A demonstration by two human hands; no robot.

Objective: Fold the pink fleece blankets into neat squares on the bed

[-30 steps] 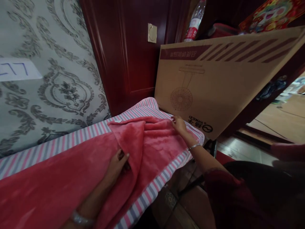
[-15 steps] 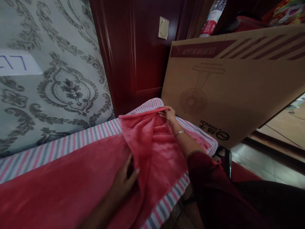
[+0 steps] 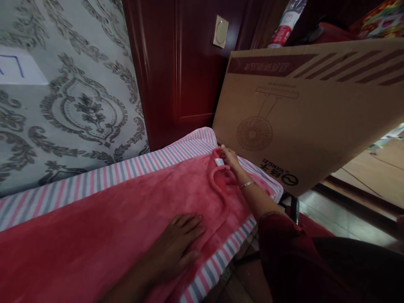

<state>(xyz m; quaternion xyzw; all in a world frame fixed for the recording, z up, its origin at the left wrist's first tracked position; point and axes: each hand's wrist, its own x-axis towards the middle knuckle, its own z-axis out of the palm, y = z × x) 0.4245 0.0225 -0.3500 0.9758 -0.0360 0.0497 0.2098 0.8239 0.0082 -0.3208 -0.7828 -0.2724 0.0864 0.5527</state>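
A pinkish-red plush blanket [image 3: 104, 219] lies along a narrow surface covered by a striped sheet [image 3: 104, 174]. My left hand [image 3: 178, 240] rests palm down on the blanket, fingers stretched out. At the blanket's far end, my right hand [image 3: 231, 160] is closed on its edge. A small white tag [image 3: 219, 161] shows there beside the fingers. Between my hands the edge curls into a loose fold. My right thumb and some fingertips are partly hidden by the cloth.
A large cardboard box [image 3: 284, 113] stands right beyond the covered surface. A plastic bottle [image 3: 285, 27] is behind its top edge. Patterned wallpaper [image 3: 88, 105] and a dark red wood panel [image 3: 195, 67] with a switch plate [image 3: 221, 31] border the far side.
The folded-over blanket end has come down flatter towards the right. My left hand has moved right and now lies flat. My right hand has shifted slightly right and down, still on the edge.
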